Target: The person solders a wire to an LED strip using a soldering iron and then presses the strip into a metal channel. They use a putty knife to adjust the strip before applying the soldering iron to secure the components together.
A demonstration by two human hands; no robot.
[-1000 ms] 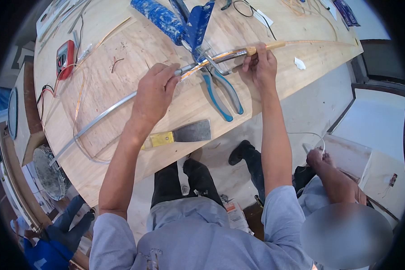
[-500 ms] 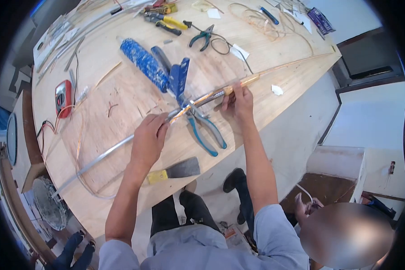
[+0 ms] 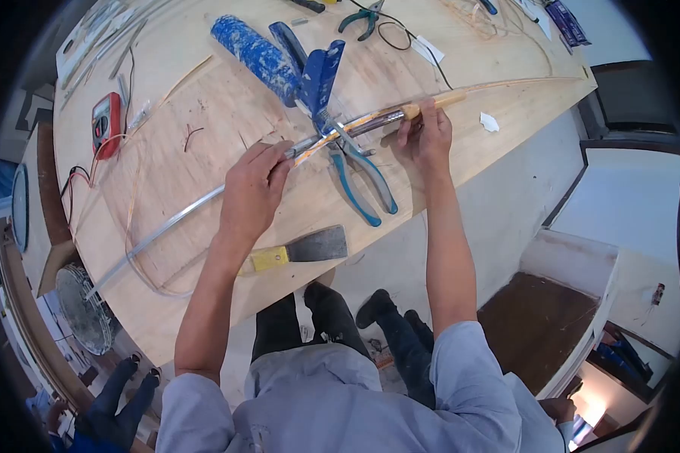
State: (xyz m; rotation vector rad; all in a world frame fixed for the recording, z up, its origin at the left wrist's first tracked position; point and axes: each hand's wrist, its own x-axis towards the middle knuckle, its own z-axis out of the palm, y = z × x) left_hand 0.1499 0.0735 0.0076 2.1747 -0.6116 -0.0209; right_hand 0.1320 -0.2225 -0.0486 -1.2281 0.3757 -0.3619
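Metal strip (image 3: 177,217): your left hand (image 3: 249,189) hides a stretch.
Wooden handle (image 3: 452,99): partly behind your right hand (image 3: 431,137).
Multimeter (image 3: 105,124): markings too small for you to read.
Person (image 3: 117,400), lower left: cut off by the bottom edge.

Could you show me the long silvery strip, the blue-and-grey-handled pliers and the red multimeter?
Silvery strip (image 3: 179,216): head view, on its bare length beyond the left hand (image 3: 253,185).
Pliers (image 3: 344,181): head view, on one handle.
Red multimeter (image 3: 106,126): head view, on its body.
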